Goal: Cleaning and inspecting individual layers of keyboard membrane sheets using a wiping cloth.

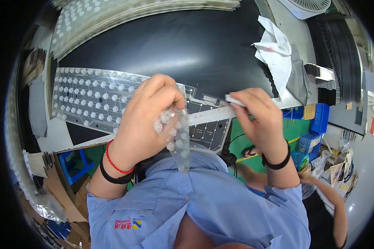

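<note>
A clear keyboard membrane sheet (91,97) with rows of whitish rubber domes lies across the left of the black work surface. My left hand (147,118) is closed on its right part, which is bent up and folded back toward me. Right of the fold, a layer with printed circuit lines (205,126) shows, reaching past the table's front edge. Above its finely striped contact strip (212,99) is my right hand (259,118), pinching a small white block-like piece (234,100) between thumb and fingers. My left fingertips are partly hidden by the fold.
Stacked domed sheets (124,20) stand at the far left. A crumpled white cloth (274,47) and a grey cloth (298,76) lie at the right, near a white fan (307,6). Blue bins (316,128) stand beyond. Another person's arm (330,199) shows at lower right.
</note>
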`<state>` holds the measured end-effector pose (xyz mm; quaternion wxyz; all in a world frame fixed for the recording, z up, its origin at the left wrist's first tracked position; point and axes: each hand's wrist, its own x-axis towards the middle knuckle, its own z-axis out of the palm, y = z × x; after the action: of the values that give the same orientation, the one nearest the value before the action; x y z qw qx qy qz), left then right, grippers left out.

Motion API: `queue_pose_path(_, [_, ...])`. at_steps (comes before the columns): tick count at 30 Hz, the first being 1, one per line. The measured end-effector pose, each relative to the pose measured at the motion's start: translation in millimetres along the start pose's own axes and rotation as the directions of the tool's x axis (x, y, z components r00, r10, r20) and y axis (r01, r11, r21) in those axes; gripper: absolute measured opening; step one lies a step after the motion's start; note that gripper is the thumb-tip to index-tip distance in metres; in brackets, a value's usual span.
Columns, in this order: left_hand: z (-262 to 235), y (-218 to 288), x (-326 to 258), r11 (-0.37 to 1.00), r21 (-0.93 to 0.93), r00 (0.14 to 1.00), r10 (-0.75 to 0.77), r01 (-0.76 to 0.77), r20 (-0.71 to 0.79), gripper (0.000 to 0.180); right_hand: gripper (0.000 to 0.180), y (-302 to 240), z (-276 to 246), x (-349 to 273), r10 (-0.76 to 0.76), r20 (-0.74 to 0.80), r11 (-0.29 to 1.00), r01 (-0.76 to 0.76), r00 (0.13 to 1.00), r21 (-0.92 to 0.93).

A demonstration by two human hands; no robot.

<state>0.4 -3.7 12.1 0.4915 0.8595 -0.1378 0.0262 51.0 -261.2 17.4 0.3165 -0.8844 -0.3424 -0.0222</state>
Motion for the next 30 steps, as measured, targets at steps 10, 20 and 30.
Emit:
queue_pose_path(10, [2.2,-4.2,-1.0,1.000,-0.026,1.000,0.005,-0.005,-0.020,0.027,0.024,3.6,-2.4,-2.4,0.000,0.035,1.000,0.000,0.999,0.001])
queue_pose_path(20, [2.2,-5.1,-2.7,0.999,-0.039,0.999,-0.015,0.014,-0.028,0.027,0.025,-0.7,-0.9,-3.9,0.027,0.033,0.999,-0.028,0.999,0.047])
queue_pose_path(30, [2.7,-7.6,-3.6,1.000,0.013,0.999,0.017,-0.016,-0.033,0.025,0.024,6.1,-7.4,-10.0,0.001,-0.055,0.998,-0.004,0.998,-0.060])
